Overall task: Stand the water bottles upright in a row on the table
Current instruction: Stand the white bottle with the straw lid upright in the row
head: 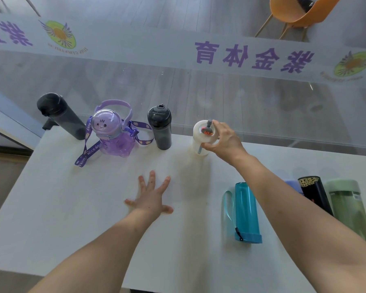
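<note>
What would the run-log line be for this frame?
stage: placing white bottle in back row | right hand: gripping its top | left hand: flat on table | upright: four | lying: teal bottle, others at right

Right hand (224, 138) grips upright white bottle (201, 140).

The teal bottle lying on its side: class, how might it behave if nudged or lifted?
The teal bottle is a smooth cylinder lying flat, so it would probably roll sideways. It looks clear and empty, so likely light. Its strap looks limp and would probably dangle.
</note>
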Action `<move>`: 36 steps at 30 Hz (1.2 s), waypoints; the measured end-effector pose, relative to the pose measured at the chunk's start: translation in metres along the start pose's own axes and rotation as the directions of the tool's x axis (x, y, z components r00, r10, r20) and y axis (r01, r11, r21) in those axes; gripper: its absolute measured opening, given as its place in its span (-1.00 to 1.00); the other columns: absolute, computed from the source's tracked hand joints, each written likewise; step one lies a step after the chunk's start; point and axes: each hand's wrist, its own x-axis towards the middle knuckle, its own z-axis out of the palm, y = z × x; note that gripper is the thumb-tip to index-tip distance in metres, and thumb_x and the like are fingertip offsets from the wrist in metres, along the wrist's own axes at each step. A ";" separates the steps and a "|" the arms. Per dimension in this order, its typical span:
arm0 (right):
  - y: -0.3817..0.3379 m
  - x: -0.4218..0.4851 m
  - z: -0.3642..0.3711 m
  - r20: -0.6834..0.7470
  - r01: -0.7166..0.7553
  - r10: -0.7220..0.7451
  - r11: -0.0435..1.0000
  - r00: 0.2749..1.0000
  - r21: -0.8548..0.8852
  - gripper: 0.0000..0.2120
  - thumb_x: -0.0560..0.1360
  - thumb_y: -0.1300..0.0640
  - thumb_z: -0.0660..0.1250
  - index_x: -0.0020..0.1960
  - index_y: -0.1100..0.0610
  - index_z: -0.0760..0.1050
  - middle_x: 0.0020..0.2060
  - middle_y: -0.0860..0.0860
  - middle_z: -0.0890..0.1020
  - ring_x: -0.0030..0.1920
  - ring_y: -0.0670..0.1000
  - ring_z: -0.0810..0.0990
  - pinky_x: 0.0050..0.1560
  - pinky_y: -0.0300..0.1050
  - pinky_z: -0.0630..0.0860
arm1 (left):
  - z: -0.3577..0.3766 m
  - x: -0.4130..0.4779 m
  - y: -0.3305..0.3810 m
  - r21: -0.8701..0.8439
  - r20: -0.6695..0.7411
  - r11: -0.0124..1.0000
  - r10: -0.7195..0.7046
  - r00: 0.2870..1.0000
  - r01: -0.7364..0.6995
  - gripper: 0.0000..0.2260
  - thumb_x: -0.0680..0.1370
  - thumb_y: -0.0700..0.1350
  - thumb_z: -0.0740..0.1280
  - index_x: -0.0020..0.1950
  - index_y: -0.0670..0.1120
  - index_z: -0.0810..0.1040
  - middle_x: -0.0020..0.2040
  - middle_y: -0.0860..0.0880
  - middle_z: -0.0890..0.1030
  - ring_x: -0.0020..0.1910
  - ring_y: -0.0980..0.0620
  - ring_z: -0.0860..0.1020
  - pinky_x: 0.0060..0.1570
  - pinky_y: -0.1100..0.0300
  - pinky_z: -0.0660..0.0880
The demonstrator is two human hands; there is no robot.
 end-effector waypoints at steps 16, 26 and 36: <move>0.000 -0.001 -0.002 0.013 -0.018 0.021 0.987 1.000 -0.163 -0.16 0.35 -0.30 0.44 0.53 -0.06 0.26 0.36 -0.06 0.50 0.30 0.12 0.51 0.22 0.15 0.49 | 0.002 0.002 -0.001 0.008 -0.009 1.000 -0.006 1.000 0.006 0.02 0.44 0.25 0.52 0.51 0.51 -0.28 0.58 0.14 -0.47 0.57 -0.13 -0.46 0.20 -0.64 0.19; 0.012 -0.044 -0.019 -0.285 0.149 -0.217 0.959 0.934 -0.241 -0.18 0.46 -0.26 0.42 0.56 0.12 0.29 0.49 0.05 0.42 0.49 0.11 0.35 0.44 0.09 0.30 | 0.002 0.000 -0.001 -0.005 -0.009 1.000 0.004 1.000 -0.004 0.01 0.45 0.24 0.52 0.52 0.50 -0.26 0.58 0.13 -0.47 0.56 -0.14 -0.46 0.20 -0.67 0.16; 0.094 -0.149 -0.038 0.335 0.491 -0.368 0.746 0.867 -0.450 -0.36 0.42 0.44 0.37 0.40 -0.03 0.50 0.47 -0.01 0.48 0.51 0.17 0.37 0.35 0.25 0.46 | 0.008 -0.022 0.037 -0.032 0.012 0.997 0.072 0.997 -0.072 -0.12 0.51 0.20 0.48 0.59 0.42 -0.10 0.64 0.12 -0.34 0.61 -0.09 -0.35 0.25 -0.62 0.21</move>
